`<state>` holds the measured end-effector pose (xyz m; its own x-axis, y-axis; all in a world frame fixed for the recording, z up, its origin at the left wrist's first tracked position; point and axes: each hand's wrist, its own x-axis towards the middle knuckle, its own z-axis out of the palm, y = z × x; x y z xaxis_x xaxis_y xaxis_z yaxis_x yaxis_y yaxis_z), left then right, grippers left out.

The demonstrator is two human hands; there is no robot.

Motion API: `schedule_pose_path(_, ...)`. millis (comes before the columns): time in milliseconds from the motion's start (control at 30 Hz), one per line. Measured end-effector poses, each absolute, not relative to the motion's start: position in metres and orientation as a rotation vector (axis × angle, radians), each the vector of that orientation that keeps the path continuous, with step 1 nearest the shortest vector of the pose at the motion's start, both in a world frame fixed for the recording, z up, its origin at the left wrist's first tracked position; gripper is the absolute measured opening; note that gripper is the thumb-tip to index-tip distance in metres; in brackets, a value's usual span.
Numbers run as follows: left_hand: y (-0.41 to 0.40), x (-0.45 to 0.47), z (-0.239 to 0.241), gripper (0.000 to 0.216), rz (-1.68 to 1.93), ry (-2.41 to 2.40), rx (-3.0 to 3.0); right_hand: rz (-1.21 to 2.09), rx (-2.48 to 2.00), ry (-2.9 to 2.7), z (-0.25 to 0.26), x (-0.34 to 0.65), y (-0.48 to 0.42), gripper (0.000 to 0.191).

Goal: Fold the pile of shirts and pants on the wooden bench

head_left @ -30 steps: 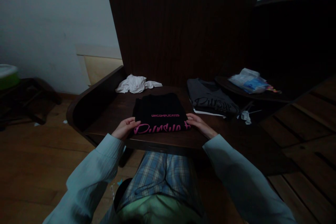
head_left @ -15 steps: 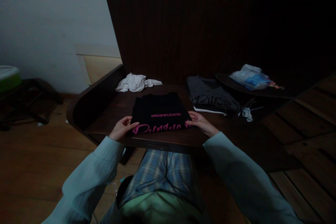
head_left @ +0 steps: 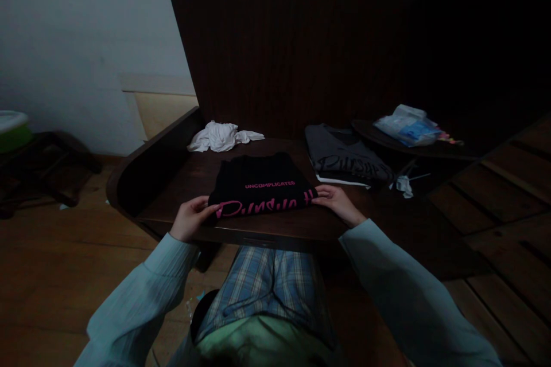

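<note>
A folded black T-shirt (head_left: 262,183) with pink lettering lies on the dark wooden table (head_left: 275,226) in front of me. My left hand (head_left: 189,218) pinches its near left corner. At the near right corner my right hand (head_left: 338,202) grips the fabric with closed fingers. The near edge of the shirt is lifted a little off the table between the two hands.
A crumpled white cloth (head_left: 221,136) lies at the table's back left. A folded grey shirt (head_left: 348,161) sits on a stack at the right. Behind it a plastic packet (head_left: 407,124) rests on a round dark tray (head_left: 413,149). A dark wooden panel (head_left: 293,40) rises behind the table.
Both hands have raised the near edge of the black shirt slightly and spread a little farther apart. The pink lettering now sits higher and more upright.
</note>
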<state>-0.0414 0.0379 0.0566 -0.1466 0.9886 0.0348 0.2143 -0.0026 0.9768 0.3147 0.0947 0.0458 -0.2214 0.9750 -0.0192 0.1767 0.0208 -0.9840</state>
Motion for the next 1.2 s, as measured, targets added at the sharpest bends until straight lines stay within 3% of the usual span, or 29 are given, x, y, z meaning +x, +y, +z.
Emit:
schedule_pose_path(300, 0.026, -0.061, 0.037, 0.049, 1.175, 1.509, 1.83, 1.046, -1.232, -1.835, 0.036, 0.327, 0.092, 0.045)
schedule_pose_path(433, 0.024, -0.07, 0.025, 0.034, 1.149, 1.43, 2.128, 0.773, -1.12, -1.98, 0.034, 0.326, 0.089, 0.022)
schedule_pose_path(500, 0.025, -0.07, 0.024, 0.03, 1.163, 1.371, 2.174, 0.719, -1.076, -1.944, 0.035, 0.323, 0.089, 0.02)
schedule_pose_path(733, 0.025, -0.054, 0.035, 0.026, 1.193, 1.425, 1.928, 0.8, -1.077, -1.724, 0.042, 0.313, 0.091, 0.022)
schedule_pose_path(933, 0.027, -0.044, 0.04, 0.035, 1.228, 1.5, 1.588, 1.099, -1.187, -1.681, 0.039, 0.316, 0.095, 0.032)
schedule_pose_path(1200, 0.031, -0.06, 0.038, 0.029, 1.277, 1.552, 1.453, 0.906, -1.337, -1.642, 0.048, 0.328, 0.1, 0.027)
